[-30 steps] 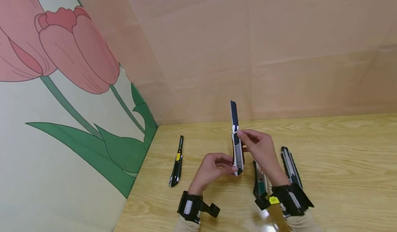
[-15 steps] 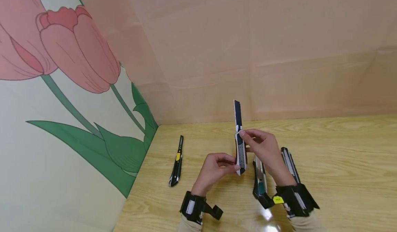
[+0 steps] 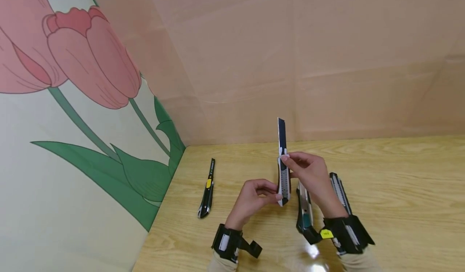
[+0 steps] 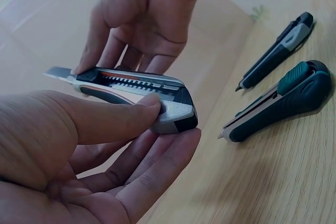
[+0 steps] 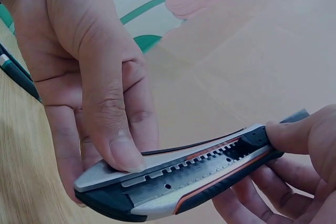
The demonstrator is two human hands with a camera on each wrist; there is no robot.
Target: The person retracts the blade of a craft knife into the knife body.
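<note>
Both hands hold a silver and black utility knife (image 3: pixel 284 179) with orange trim, raised in front of the body with its long blade (image 3: pixel 281 132) extended and pointing up and away. My left hand (image 3: pixel 252 199) pinches the rear end, its thumb (image 4: pixel 139 113) lying over the silver casing and the fingers underneath. At the front end, my right hand (image 3: pixel 308 173) pinches the knife, its thumb (image 5: pixel 291 136) right beside the black slider (image 5: pixel 253 139) where the blade comes out. The toothed slot along the handle faces me.
A slim black utility knife (image 3: pixel 206 195) with a yellow slider lies on the wooden table (image 3: pixel 407 207) at left. Near my right forearm lie a green and black utility knife (image 3: pixel 304 211) and a grey and black one (image 3: pixel 339 189). A pinkish sheet (image 3: pixel 363 62) hangs behind.
Both hands have shifted slightly to the right together with the utility knife, which stands a little straighter. The grips look the same, and the knives on the table have not moved.
</note>
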